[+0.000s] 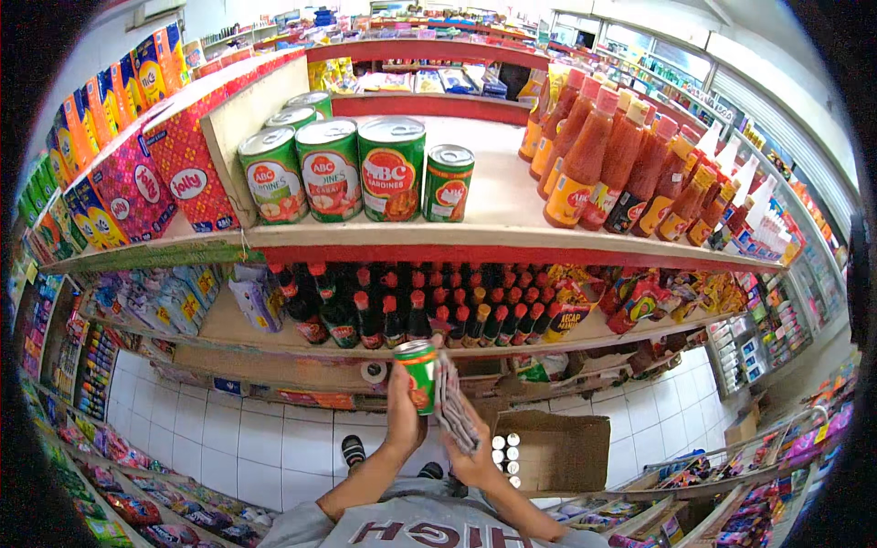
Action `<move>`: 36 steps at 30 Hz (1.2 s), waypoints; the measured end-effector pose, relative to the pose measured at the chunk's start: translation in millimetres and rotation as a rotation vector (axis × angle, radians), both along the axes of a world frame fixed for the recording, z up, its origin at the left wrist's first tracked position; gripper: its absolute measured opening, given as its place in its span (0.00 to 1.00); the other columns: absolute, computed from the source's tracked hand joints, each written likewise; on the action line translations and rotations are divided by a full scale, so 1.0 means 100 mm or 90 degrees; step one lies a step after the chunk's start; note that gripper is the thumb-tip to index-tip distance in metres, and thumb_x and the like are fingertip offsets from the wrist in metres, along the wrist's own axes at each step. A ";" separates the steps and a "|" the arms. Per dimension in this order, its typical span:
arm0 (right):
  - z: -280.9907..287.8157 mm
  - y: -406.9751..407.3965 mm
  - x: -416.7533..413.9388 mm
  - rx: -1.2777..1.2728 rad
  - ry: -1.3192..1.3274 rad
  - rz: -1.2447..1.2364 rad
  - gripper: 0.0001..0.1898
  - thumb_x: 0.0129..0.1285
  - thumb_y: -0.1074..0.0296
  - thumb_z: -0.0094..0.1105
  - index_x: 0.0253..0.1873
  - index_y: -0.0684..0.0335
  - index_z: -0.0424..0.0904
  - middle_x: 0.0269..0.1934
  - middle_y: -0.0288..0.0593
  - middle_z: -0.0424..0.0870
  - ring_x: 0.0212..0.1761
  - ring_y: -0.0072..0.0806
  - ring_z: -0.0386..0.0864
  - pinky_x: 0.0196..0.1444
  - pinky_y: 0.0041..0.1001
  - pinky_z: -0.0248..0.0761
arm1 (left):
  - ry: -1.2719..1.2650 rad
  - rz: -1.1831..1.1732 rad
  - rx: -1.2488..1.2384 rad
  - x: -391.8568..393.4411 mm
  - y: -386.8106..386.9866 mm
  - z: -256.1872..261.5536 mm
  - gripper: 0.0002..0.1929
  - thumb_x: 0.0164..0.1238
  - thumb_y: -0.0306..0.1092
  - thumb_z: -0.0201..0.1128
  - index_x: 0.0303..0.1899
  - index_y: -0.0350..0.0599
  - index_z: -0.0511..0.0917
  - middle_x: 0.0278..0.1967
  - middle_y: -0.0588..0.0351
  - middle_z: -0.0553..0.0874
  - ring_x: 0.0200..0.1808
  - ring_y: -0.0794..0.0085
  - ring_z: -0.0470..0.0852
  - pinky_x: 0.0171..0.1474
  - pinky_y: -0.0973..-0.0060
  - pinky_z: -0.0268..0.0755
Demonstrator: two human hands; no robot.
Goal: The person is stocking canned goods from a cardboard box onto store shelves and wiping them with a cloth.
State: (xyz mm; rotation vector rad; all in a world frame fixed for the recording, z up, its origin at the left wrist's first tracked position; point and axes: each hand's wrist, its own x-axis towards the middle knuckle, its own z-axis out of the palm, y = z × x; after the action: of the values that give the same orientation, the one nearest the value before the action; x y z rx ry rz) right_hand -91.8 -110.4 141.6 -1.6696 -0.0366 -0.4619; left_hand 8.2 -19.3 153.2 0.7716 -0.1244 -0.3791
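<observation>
My left hand (404, 411) grips a small green sardine can (419, 377), held upright in front of my chest. A folded striped cloth (452, 407) is in my right hand (473, 452), close against the can's right side; blur hides whether the two touch. Beyond my hands, on the top shelf (500, 185), stand several green ABC sardine cans (390, 168) of the larger size. At the right end of that row is one smaller sardine can (449, 183). Down on the floor to my right sits an open cardboard box (565, 452) with several small cans (505, 455) along its left side.
Red sauce bottles (603, 157) crowd the top shelf's right part. Dark, red-capped bottles (418, 315) fill the shelf below. Tissue packs (188, 171) stand left of a wooden divider (229, 144). Behind me, racks of packets (151, 507) curve around both sides of the white tiled floor (253, 438).
</observation>
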 end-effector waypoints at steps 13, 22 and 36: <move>0.26 -0.05 0.08 0.827 0.177 -0.031 0.23 0.75 0.51 0.43 0.67 0.58 0.66 0.62 0.41 0.75 0.63 0.37 0.73 0.68 0.39 0.62 | -0.610 0.274 0.297 -0.02 -0.25 -0.10 0.40 0.69 0.47 0.63 0.68 0.38 0.45 0.59 0.43 0.69 0.61 0.61 0.71 0.65 0.64 0.60; 0.38 -0.55 -0.09 0.577 0.309 -0.053 0.22 0.72 0.66 0.53 0.68 0.64 0.65 0.60 0.46 0.75 0.62 0.38 0.75 0.63 0.36 0.68 | -0.589 0.273 0.317 0.10 -0.01 0.16 0.37 0.67 0.48 0.65 0.65 0.41 0.52 0.57 0.45 0.70 0.56 0.62 0.73 0.62 0.61 0.64; 0.97 -0.94 0.23 -0.297 -0.079 0.262 0.30 0.47 0.70 0.61 0.62 0.61 0.76 0.65 0.52 0.73 0.69 0.50 0.68 0.71 0.45 0.57 | -0.496 -0.105 0.348 0.13 0.23 -0.04 0.36 0.62 0.39 0.68 0.65 0.40 0.55 0.55 0.45 0.77 0.58 0.60 0.77 0.62 0.64 0.66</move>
State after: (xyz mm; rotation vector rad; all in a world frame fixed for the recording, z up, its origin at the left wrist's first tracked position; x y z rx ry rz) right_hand -68.6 -204.0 239.0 -2.0193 -0.6081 -0.2510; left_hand 20.9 4.0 148.8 1.4284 -0.8446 -0.2486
